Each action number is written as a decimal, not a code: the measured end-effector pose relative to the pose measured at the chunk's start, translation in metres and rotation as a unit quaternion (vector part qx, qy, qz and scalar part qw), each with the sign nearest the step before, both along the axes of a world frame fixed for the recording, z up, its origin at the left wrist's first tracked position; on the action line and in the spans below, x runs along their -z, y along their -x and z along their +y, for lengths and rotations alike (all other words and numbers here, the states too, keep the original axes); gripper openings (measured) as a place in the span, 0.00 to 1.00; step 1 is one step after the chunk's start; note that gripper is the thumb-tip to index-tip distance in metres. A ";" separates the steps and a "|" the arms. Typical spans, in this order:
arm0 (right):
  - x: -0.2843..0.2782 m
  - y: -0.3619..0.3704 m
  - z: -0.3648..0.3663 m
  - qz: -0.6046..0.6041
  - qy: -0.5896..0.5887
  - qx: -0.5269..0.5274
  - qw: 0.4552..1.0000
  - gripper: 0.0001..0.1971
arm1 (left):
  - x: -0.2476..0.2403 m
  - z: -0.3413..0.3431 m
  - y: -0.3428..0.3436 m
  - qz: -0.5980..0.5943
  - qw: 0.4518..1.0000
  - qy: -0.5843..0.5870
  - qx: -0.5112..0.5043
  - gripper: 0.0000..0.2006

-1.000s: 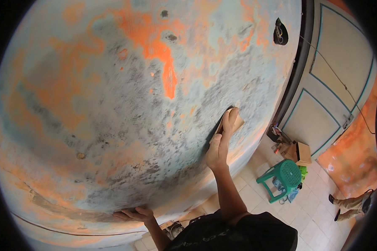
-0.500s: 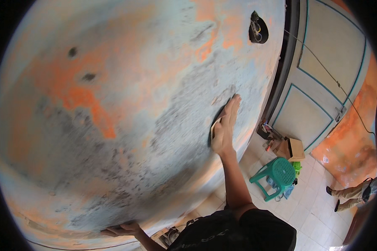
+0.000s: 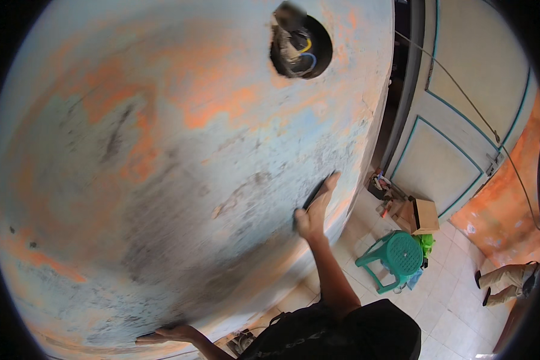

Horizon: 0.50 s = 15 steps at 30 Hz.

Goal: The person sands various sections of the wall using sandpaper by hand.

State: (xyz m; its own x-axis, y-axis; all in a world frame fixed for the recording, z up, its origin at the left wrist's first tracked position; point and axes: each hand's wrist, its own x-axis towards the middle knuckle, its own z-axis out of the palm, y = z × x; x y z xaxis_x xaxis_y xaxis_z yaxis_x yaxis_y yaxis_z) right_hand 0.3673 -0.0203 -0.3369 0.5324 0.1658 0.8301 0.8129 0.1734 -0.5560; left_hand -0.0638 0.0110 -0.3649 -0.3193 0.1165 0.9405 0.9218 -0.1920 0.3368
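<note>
A worn wall [image 3: 186, 198] with patchy pale blue and orange paint and grey scuffs fills the left and middle. My right hand [image 3: 315, 211] presses against its right part, fingers stretched upward together. Under the palm is a thin dark sheet [image 3: 318, 190] that looks like sandpaper, mostly hidden by the hand. Low on the wall, my left hand [image 3: 177, 333] lies flat with fingers extended and nothing visible in it. Above my right hand, a round hole [image 3: 324, 53] in the wall shows loose yellow and blue wires.
A green plastic stool [image 3: 404, 252] stands on the tiled floor [image 3: 441, 294] at right. Behind it are a cardboard box [image 3: 426, 216] and a green bag [image 3: 425, 242]. A cord [image 3: 462, 91] hangs across the pale door [image 3: 453, 159]. Another person's legs [image 3: 503, 282] show at far right.
My right hand has slid lower along the wall with the dark sheet. The wall hole appears further left and larger as the view shifts. My left hand stays against the lower wall.
</note>
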 end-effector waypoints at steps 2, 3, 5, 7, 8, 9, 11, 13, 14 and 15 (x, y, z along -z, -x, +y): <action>0.008 0.001 -0.001 0.015 0.030 0.000 0.999 0.46 | -0.003 0.000 -0.018 -0.018 1.000 0.010 -0.002 0.32; 0.012 -0.002 -0.002 0.009 0.038 -0.004 0.999 0.46 | -0.005 0.000 -0.025 -0.028 1.000 0.013 0.000 0.32; 0.015 -0.014 -0.003 0.004 0.047 -0.005 0.999 0.47 | -0.009 -0.001 -0.040 -0.046 0.999 0.024 -0.002 0.33; 0.016 -0.031 0.000 -0.001 0.032 -0.019 0.999 0.46 | -0.013 -0.002 -0.055 -0.064 0.997 0.034 -0.002 0.33; 0.015 -0.040 0.001 -0.001 0.031 -0.018 0.999 0.46 | -0.015 -0.003 -0.063 -0.073 0.997 0.039 -0.003 0.34; 0.015 -0.049 -0.001 -0.002 0.030 -0.019 0.999 0.45 | -0.016 -0.004 -0.072 -0.082 0.996 0.044 -0.002 0.34; 0.017 -0.068 -0.003 -0.004 0.028 -0.021 0.999 0.45 | -0.019 -0.008 -0.089 -0.101 0.994 0.052 0.000 0.34; 0.018 -0.084 -0.003 -0.032 0.031 -0.016 0.999 0.44 | -0.022 -0.009 -0.105 -0.118 0.991 0.064 0.004 0.35; 0.019 -0.091 -0.004 -0.034 0.032 -0.018 0.999 0.44 | -0.023 -0.010 -0.114 -0.126 0.989 0.072 0.006 0.35; 0.014 -0.095 -0.004 -0.040 0.032 -0.014 0.999 0.43 | -0.025 -0.011 -0.121 -0.133 0.988 0.075 0.007 0.36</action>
State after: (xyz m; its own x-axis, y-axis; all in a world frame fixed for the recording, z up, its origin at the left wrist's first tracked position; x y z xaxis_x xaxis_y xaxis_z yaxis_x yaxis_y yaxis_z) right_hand 0.4627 -0.0240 -0.3512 0.4598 0.2334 0.8568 0.8501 0.1634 -0.5007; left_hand 0.0568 -0.0003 -0.3400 -0.5512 0.2541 0.7948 0.7940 -0.1330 0.5932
